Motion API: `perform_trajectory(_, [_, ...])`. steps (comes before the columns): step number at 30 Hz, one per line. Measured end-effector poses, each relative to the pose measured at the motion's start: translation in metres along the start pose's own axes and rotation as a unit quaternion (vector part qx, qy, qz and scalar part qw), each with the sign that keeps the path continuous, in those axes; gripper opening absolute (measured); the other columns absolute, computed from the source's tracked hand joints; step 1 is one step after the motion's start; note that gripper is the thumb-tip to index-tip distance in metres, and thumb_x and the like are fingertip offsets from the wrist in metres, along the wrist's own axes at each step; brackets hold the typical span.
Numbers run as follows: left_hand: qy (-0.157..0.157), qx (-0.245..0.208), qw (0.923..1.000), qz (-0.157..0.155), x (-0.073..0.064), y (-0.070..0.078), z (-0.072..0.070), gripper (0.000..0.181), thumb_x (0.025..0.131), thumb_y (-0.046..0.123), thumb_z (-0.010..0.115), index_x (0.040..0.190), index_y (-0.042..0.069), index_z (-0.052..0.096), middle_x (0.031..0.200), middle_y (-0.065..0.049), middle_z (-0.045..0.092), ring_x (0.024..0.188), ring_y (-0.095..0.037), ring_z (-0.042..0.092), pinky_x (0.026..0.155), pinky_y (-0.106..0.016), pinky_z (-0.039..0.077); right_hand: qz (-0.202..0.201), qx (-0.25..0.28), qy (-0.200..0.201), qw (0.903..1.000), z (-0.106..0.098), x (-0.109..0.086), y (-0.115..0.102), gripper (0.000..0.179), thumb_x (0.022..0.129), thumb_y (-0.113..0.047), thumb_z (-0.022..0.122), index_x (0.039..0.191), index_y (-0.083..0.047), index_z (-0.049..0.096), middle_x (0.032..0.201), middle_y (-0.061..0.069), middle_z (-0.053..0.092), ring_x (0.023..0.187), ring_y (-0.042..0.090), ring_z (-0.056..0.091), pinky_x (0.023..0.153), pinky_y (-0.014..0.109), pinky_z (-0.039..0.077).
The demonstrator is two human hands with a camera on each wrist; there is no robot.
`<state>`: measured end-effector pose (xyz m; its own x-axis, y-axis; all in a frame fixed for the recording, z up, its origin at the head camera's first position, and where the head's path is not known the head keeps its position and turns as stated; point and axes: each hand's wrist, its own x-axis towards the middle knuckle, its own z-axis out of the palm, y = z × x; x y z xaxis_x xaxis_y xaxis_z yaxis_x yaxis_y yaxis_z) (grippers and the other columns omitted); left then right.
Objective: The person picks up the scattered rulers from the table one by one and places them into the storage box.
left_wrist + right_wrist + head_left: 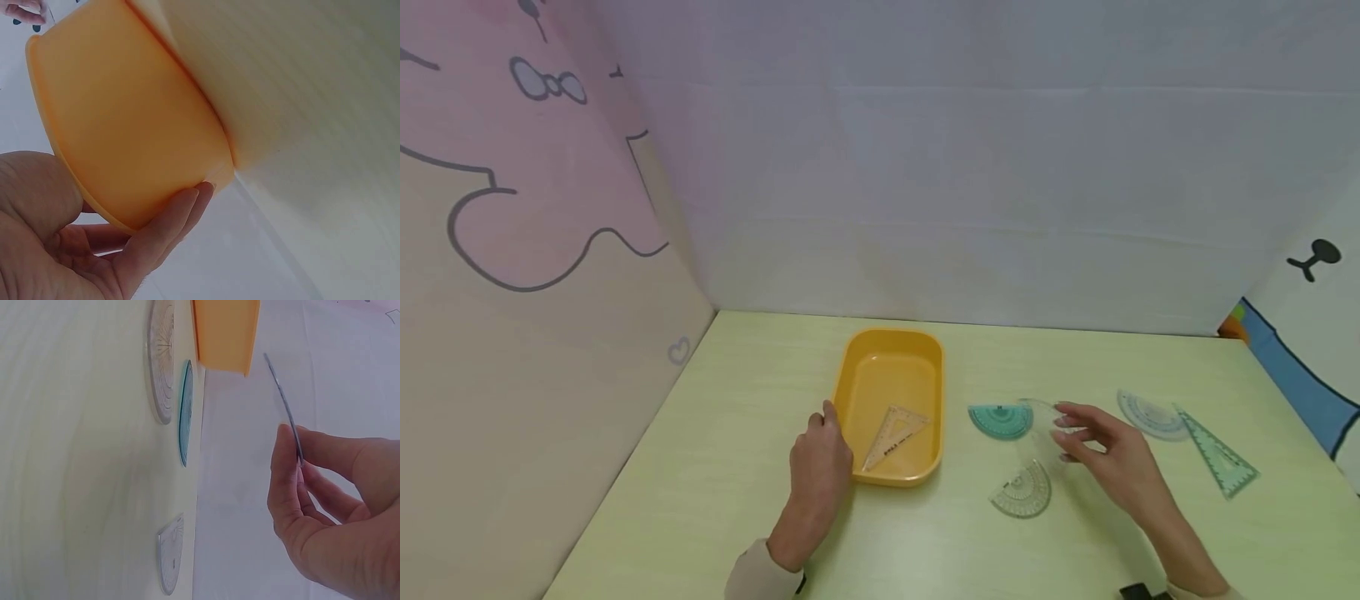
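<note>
My left hand (822,458) grips the left rim of a yellow-orange plastic tray (891,340). In the left wrist view its fingers (162,228) bend against the outside of the tray wall (125,119). Inside the tray lies a clear set square (895,433). Right of the tray, my right hand (1112,454) pinches a thin clear plastic piece (284,400) above the table, seen edge-on in the right wrist view; its exact shape is hard to tell. Near that hand lie a teal protractor (1002,422) and a clear protractor (1024,493).
Farther right on the pale table (760,367) lie another clear protractor (1152,417) and a green set square (1217,454), close together. A white wall sheet (970,192) closes off the back. Printed panels stand at the left (550,350) and right.
</note>
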<state>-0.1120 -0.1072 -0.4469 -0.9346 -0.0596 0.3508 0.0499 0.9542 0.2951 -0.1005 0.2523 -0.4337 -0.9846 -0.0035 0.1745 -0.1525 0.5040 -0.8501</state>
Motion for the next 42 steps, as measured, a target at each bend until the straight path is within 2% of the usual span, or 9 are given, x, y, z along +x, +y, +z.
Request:
perform_trajectory(14, [0.010, 0.004, 0.9999, 0.008, -0.001, -0.001, 0.002, 0.038, 0.087, -0.007, 0.071, 0.122, -0.017, 0.061, 0.086, -0.024, 0.064, 0.057, -0.035, 0.066, 0.049, -0.040, 0.055, 0.018, 0.025, -0.011, 0.9995, 0.012, 0.009, -0.005, 0.040, 0.096, -0.010, 0.073, 0.132, 0.003, 0.063, 0.113, 0.024, 0.070, 0.085, 0.003, 0.069, 0.068, 0.030, 0.061])
perform_trajectory(22, [0.005, 0.004, 1.0000, 0.002, -0.001, 0.000, 0.002, 0.038, 0.087, -0.008, 0.069, 0.123, -0.017, 0.060, 0.087, -0.025, 0.063, 0.056, -0.036, 0.065, 0.049, -0.042, 0.055, -0.009, 0.065, -0.018, 0.9977, 0.020, 0.014, -0.009, 0.037, 0.095, -0.004, 0.072, 0.130, 0.005, 0.064, 0.111, 0.026, 0.069, 0.085, 0.004, 0.069, 0.067, 0.031, 0.061])
perform_trajectory(28, [0.005, 0.006, 1.0000, 0.004, -0.001, 0.001, 0.002, 0.039, 0.088, -0.007, 0.070, 0.124, -0.017, 0.061, 0.088, -0.025, 0.064, 0.056, -0.035, 0.065, 0.049, -0.041, 0.055, -0.019, 0.060, -0.028, 0.9976, 0.024, 0.019, -0.011, 0.036, 0.096, -0.004, 0.071, 0.130, 0.005, 0.064, 0.112, 0.026, 0.069, 0.086, 0.006, 0.069, 0.069, 0.033, 0.061])
perform_trajectory(33, [-0.006, 0.010, 0.9999, -0.001, -0.001, 0.002, 0.002, 0.040, 0.088, -0.006, 0.070, 0.126, -0.016, 0.060, 0.089, -0.024, 0.064, 0.057, -0.033, 0.065, 0.051, -0.040, 0.056, -0.023, 0.053, -0.032, 0.9978, 0.029, 0.024, -0.015, 0.037, 0.096, -0.006, 0.072, 0.130, 0.004, 0.065, 0.111, 0.024, 0.070, 0.084, 0.007, 0.070, 0.068, 0.030, 0.061])
perform_trajectory(42, [-0.010, 0.016, 0.9998, -0.006, 0.000, 0.003, 0.000, 0.040, 0.089, -0.005, 0.070, 0.126, -0.016, 0.060, 0.090, -0.024, 0.064, 0.058, -0.033, 0.065, 0.051, -0.040, 0.056, -0.023, 0.064, -0.051, 0.9963, 0.041, 0.034, -0.025, 0.037, 0.096, -0.008, 0.073, 0.131, 0.002, 0.065, 0.111, 0.020, 0.071, 0.083, 0.021, 0.073, 0.068, 0.031, 0.061])
